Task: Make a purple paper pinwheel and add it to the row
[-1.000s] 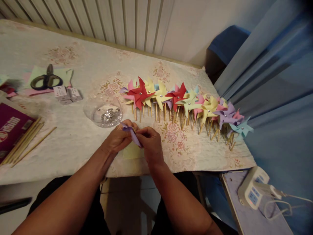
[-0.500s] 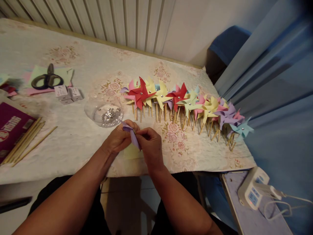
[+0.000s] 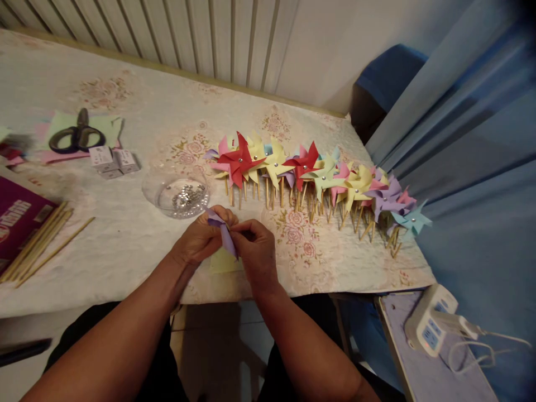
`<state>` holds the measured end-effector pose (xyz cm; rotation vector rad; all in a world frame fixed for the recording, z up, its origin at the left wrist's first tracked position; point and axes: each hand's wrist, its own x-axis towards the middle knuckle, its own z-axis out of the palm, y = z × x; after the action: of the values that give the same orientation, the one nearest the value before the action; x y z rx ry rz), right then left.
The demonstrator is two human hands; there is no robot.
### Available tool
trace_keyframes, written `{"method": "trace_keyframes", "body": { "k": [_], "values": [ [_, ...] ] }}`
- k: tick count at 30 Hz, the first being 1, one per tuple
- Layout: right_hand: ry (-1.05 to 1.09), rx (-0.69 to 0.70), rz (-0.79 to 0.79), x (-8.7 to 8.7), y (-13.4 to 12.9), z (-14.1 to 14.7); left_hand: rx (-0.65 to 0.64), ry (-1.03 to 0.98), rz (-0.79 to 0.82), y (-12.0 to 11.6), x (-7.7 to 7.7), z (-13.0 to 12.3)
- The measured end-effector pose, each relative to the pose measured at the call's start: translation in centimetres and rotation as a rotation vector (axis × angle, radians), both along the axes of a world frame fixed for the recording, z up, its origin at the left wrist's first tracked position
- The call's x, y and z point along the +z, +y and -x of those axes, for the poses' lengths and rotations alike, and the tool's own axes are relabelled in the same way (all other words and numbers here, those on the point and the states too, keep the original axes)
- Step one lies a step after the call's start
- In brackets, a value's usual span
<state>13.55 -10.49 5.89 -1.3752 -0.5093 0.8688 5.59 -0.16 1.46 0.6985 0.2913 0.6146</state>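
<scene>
At table edge, just below the pin dish (image 3: 176, 192), my left hand (image 3: 196, 240) & right hand (image 3: 255, 251) both pinch the purple paper (image 3: 226, 234), fingers closed on it. Folding stage, I reckon; next needs corners held tight at centre w/ a pin.

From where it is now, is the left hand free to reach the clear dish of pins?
Probably not at once: the left hand pinches the purple paper with the right hand. The dish sits just beyond, nothing between.
</scene>
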Motion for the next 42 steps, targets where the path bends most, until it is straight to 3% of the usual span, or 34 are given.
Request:
{"method": "trace_keyframes", "body": {
  "k": [42],
  "values": [
    [-0.136, -0.029, -0.025, -1.6, 0.1, 0.0, -0.035, -0.020, -0.062, -0.4, 1.0, 0.0]
  ]
}}
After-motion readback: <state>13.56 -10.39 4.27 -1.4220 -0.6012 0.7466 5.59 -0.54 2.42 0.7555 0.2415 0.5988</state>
